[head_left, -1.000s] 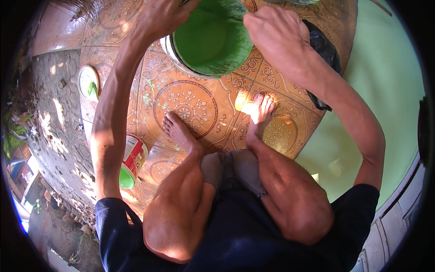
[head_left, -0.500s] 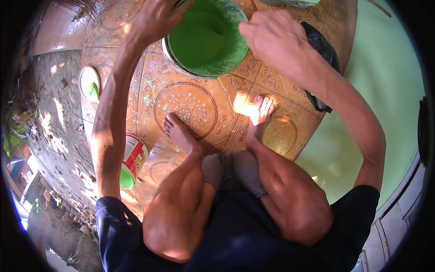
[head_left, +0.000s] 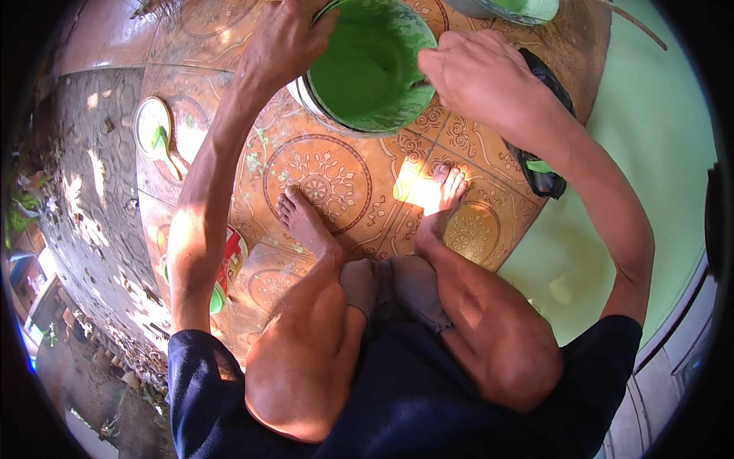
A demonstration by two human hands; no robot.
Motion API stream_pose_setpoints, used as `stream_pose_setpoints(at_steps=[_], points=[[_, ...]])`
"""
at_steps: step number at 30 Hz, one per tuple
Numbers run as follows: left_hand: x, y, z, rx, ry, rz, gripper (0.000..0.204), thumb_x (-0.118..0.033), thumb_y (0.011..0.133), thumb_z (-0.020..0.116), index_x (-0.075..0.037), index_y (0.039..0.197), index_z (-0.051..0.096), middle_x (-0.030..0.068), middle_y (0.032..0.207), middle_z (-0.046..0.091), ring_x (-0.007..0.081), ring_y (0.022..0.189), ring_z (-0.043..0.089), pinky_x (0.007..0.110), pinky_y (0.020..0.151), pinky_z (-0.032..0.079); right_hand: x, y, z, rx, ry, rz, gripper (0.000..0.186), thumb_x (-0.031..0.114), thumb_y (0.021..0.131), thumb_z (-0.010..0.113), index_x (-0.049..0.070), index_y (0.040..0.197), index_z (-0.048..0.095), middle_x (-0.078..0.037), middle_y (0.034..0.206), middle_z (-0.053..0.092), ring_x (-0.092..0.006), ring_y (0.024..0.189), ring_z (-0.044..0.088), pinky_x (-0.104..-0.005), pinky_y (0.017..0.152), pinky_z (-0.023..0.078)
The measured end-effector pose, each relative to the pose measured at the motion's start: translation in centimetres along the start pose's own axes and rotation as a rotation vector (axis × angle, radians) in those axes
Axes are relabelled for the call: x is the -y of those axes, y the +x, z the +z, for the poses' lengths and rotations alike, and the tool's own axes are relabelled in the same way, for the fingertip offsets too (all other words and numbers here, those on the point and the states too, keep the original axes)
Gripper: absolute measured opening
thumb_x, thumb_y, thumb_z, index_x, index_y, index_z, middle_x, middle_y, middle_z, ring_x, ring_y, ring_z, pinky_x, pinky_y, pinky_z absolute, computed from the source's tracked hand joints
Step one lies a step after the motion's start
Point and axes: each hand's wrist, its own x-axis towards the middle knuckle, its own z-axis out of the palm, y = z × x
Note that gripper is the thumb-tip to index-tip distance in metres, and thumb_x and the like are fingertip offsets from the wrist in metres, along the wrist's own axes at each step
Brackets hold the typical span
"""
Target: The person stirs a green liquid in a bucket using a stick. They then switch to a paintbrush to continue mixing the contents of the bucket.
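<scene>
A white bucket of green paint (head_left: 363,73) stands at the top centre on the tiles. My left hand (head_left: 294,38) is closed at its upper left rim. My right hand (head_left: 478,76) is closed at the right rim, knuckles up; a small dark piece shows under its fingers, too hidden to name. My bare feet are on the tiles below the bucket. A crumpled black plastic bag (head_left: 543,164) lies under my right forearm. At the left lie a round lid (head_left: 147,118) and a green-smeared tool (head_left: 160,141). A red-and-white can (head_left: 233,256) is partly behind my left forearm.
A pale green wall or surface (head_left: 642,145) fills the right side. A second container with light green paint (head_left: 520,6) is at the top, near a thin stick (head_left: 642,27). Rough paving (head_left: 99,214) with dry leaves runs along the left of the orange tiled floor (head_left: 321,183).
My left hand and the bucket have shifted a little to the right. My right hand has moved slightly, still at the rim. The lid sits higher in the picture.
</scene>
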Motion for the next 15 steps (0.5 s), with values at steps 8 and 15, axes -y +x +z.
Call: stream_pose_setpoints(at_steps=[8,15], points=[[1.3,0.5,0.6,-0.003,-0.038,0.027,0.033,-0.024,0.101,0.063,-0.003,0.126,0.072,0.0194,0.089,0.077,0.0251,0.074,0.076,0.039,0.071,0.059,-2.1,2.4,0.4,-0.126,0.231,-0.092,0.010,0.009,0.086,0.069,0.002,0.092,0.068,-0.015,0.091,0.070,-0.0300,0.090,0.072,-0.0426,0.082,0.057],[0.3,0.5,0.0,0.040,-0.030,0.050,0.035,-0.027,0.102,0.060,-0.002,0.125,0.071,0.0202,0.091,0.076,0.0273,0.077,0.076,0.041,0.073,0.058,-1.1,1.8,-0.1,-0.035,-0.201,0.035,0.006,0.009,0.085,0.068,0.003,0.086,0.068,-0.015,0.089,0.069,-0.0302,0.090,0.072,-0.0430,0.080,0.057]])
